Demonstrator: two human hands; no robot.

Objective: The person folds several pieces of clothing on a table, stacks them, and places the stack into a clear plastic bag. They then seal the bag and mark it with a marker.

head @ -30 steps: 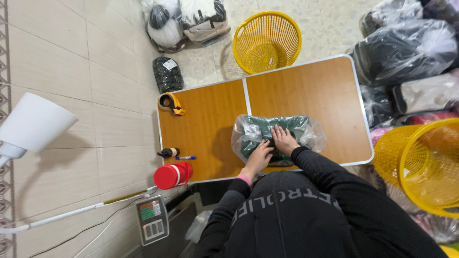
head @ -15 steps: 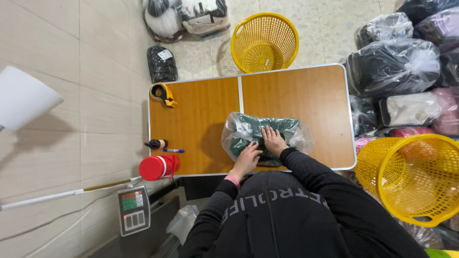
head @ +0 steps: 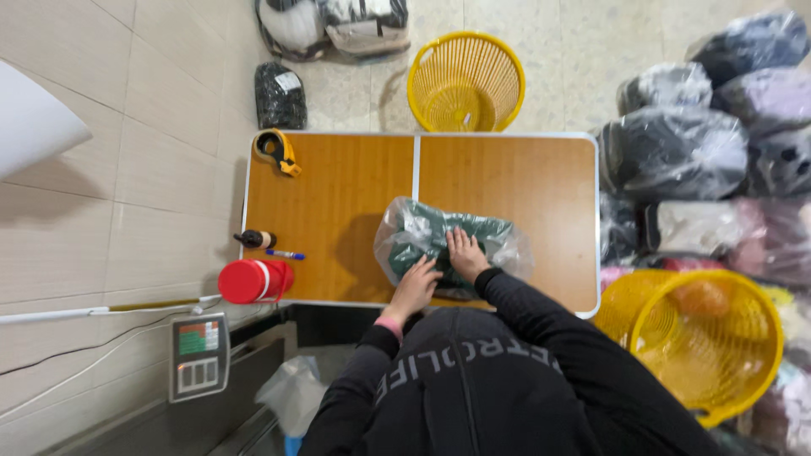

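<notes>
A dark green folded garment in a clear plastic bag (head: 439,236) lies on the near half of an orange folding table (head: 338,194). My left hand (head: 416,284) rests flat on the bag's near left edge. Just to its right, my right hand (head: 465,253) presses palm down on the middle of the bag, fingers spread. Neither hand grips anything; both lie on the plastic. My black sleeves and hooded top fill the bottom of the view.
On the table's left side are a yellow tape dispenser (head: 277,150), a small dark bottle (head: 255,239), a blue pen (head: 285,253) and a red flask (head: 255,280). Yellow baskets stand behind the table (head: 466,83) and at right (head: 705,342). Bagged clothes (head: 701,152) pile up right. A scale (head: 199,355) sits lower left.
The view has shifted slightly. My right hand has slid a little across the bag; the left hand stays on its near edge.
</notes>
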